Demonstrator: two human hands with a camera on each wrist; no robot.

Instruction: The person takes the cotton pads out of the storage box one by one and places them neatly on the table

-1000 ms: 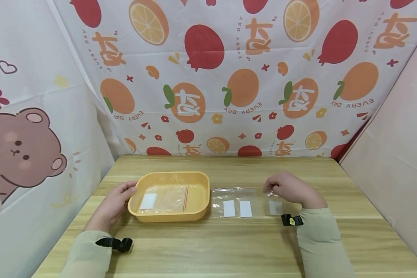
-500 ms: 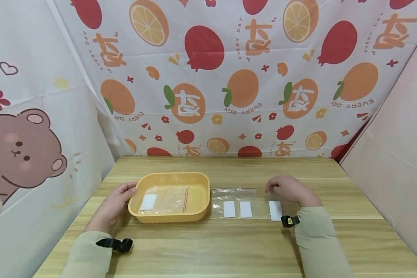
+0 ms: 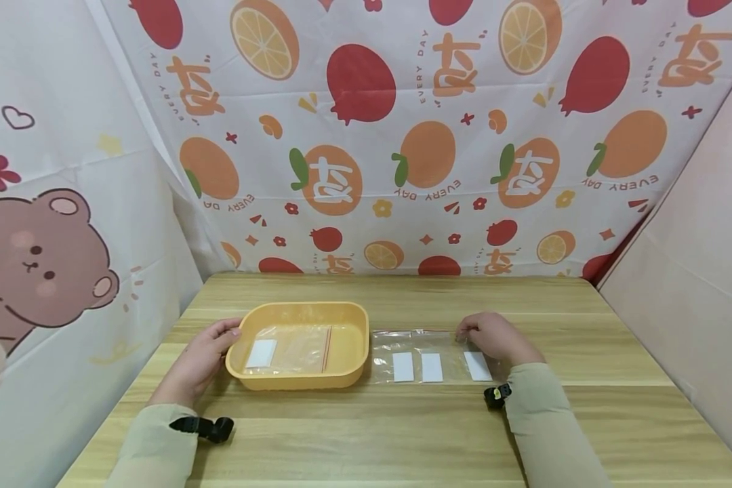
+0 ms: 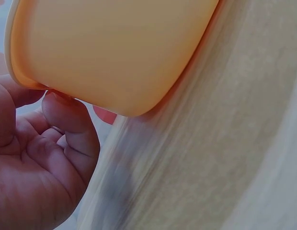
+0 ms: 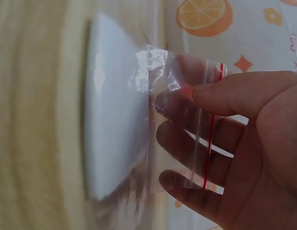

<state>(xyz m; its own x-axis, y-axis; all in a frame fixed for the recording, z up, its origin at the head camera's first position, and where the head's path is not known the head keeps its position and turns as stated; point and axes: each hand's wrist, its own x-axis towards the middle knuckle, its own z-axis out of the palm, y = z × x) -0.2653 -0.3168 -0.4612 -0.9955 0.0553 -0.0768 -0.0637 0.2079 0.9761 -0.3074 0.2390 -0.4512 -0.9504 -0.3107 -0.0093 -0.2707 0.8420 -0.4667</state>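
My right hand (image 3: pixel 494 337) pinches the red-striped zip end of a clear zip-lock bag (image 5: pixel 160 158), thumb on one face and fingers behind the other. A white panel (image 3: pixel 478 366) shows on this bag, toward its near end. Beside it on the table lie more clear zip-lock bags (image 3: pixel 381 359), with two white panels in sight. At the left, my left hand (image 3: pixel 207 349) holds the rim of a yellow plastic basin (image 3: pixel 295 383), thumb and index finger at its edge in the left wrist view. Inside the basin lies another clear zip-lock bag (image 3: pixel 301 349) with a white panel and red zip line.
The wooden table (image 3: pixel 354 434) reaches back to a fruit-printed cloth (image 3: pixel 366 169). A bear-printed cloth (image 3: pixel 43 257) hangs on the left, and a pale one (image 3: pixel 695 271) on the right. Black wrist cameras are strapped on both sleeves.
My right hand has shifted slightly left with its zip-lock bag, whose white panel is now tilted and nearer the other bags. My left hand and the basin have stayed put.
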